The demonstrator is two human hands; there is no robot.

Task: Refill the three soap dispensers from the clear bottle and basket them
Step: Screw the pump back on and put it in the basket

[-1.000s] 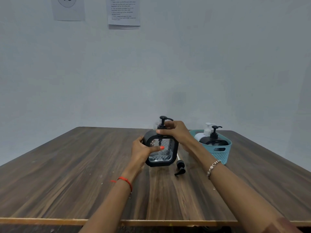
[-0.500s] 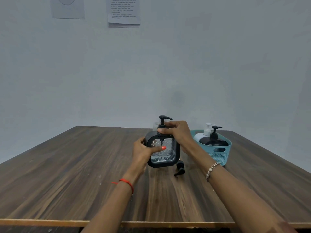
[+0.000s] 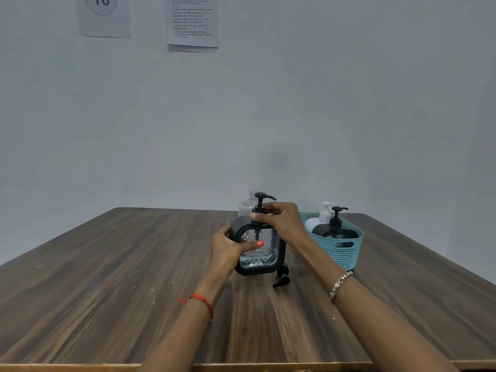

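Still grips the square dispenser (image 3: 259, 253) by its side with the left hand (image 3: 228, 248), thumb flat across the clear front. Still pinches the black pump (image 3: 261, 202) at its neck with the curled fingers of the right hand (image 3: 281, 221). Has hardly moved in the last second: same spot near the middle, only a small twist more at the neck. Looks like screwing the top back on. Likely means nearly done with the last of the three. Cannot tell if resting on the counter (image 3: 107, 277) or held just above it.

Leaves lots of bare wood on the left, far from that edge. Hides part of the clear bottle (image 3: 248, 206), open on top, just behind. Should mind the loose pump top (image 3: 281, 277) lying right beside the bottom corner. Needs only a short move right to reach the blue basket (image 3: 346, 253), already holding a white dispenser (image 3: 320, 217) and a black dispenser (image 3: 336, 232) side by side. Looks tight in there, so best to go in slow and straight down. Stands near the right edge too.
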